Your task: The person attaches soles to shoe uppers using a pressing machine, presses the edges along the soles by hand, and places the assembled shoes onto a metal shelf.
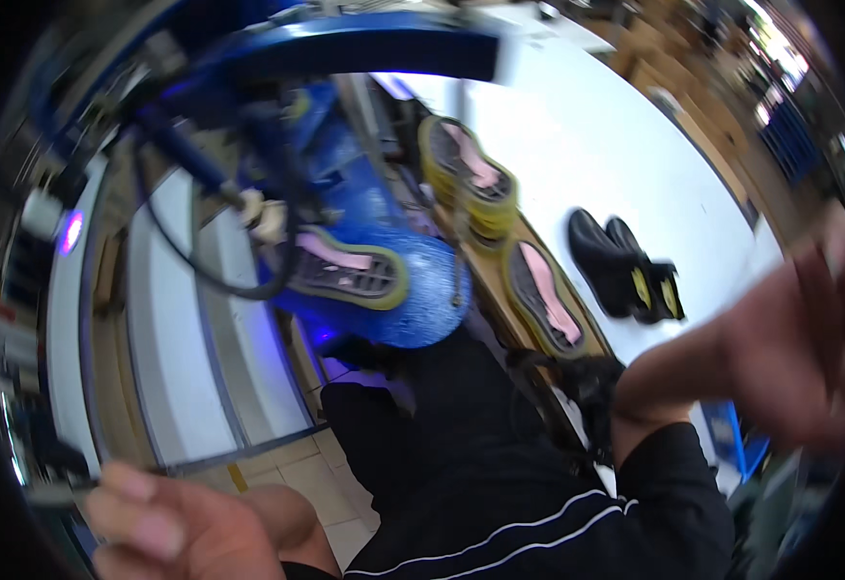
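Shoe sole (345, 271), dark with a yellow rim and pink inside, lies upside-down on the blue press pad (422, 290) of the machine, well apart from both hands. To seat it well, I think it needs pressing flat and centred. The left hand (190, 527) has its fingers curled and holds nothing I can see; the right hand (789, 358) is blurred, so its fingers cannot be told. More soles (538, 300) and black boots (625, 266) crowd the white table (587, 145).
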Action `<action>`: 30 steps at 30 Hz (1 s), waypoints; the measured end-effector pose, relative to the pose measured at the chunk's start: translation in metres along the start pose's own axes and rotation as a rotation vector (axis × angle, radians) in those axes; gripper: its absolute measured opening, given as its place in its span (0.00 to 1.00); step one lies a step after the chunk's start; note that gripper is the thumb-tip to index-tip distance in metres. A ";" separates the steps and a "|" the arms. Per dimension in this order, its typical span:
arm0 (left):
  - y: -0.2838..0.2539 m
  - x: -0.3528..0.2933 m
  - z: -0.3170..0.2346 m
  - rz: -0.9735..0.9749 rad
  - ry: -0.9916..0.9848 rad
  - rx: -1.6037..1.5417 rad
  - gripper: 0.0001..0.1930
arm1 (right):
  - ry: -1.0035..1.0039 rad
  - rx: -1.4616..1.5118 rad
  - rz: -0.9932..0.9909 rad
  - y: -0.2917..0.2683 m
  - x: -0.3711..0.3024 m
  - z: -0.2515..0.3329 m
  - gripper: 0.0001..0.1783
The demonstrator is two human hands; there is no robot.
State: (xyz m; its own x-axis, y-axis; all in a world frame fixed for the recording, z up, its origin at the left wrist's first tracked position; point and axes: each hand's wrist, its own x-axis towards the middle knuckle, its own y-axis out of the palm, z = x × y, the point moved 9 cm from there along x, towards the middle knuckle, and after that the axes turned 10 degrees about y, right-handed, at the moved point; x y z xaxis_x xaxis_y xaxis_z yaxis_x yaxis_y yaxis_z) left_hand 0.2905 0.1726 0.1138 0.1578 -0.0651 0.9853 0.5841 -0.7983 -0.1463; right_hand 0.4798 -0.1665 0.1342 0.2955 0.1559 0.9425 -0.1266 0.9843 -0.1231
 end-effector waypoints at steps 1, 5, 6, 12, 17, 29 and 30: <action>0.010 -0.014 0.013 0.004 -0.016 0.035 0.25 | 0.040 -0.095 -0.021 -0.013 -0.004 -0.018 0.30; 0.132 -0.086 0.071 0.614 -0.397 -0.200 0.17 | 0.419 -0.541 -0.113 -0.077 -0.068 -0.115 0.34; 0.156 -0.114 0.076 0.814 -0.383 -0.265 0.16 | 0.604 -0.754 -0.081 -0.092 -0.094 -0.128 0.30; 0.186 -0.250 0.090 0.985 -0.641 -0.308 0.13 | 1.100 -0.940 -0.375 -0.220 -0.316 -0.178 0.22; 0.192 -0.282 0.105 0.823 -0.838 -0.222 0.10 | 1.373 -0.450 -0.272 -0.221 -0.439 -0.200 0.24; 0.095 -0.323 0.135 0.366 -1.135 0.198 0.05 | 1.182 -0.442 0.153 -0.144 -0.365 -0.369 0.23; 0.091 -0.318 0.136 0.390 -1.121 0.241 0.06 | 1.201 -0.503 0.233 -0.128 -0.347 -0.395 0.23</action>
State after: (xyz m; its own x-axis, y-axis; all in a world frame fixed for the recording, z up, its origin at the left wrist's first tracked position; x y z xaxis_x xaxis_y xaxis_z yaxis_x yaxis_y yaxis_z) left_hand 0.4017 0.2017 -0.2254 0.8885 0.3743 0.2654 0.4584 -0.7008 -0.5466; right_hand 0.7677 -0.3141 -0.2995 0.9975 0.0438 0.0559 -0.0024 0.8073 -0.5901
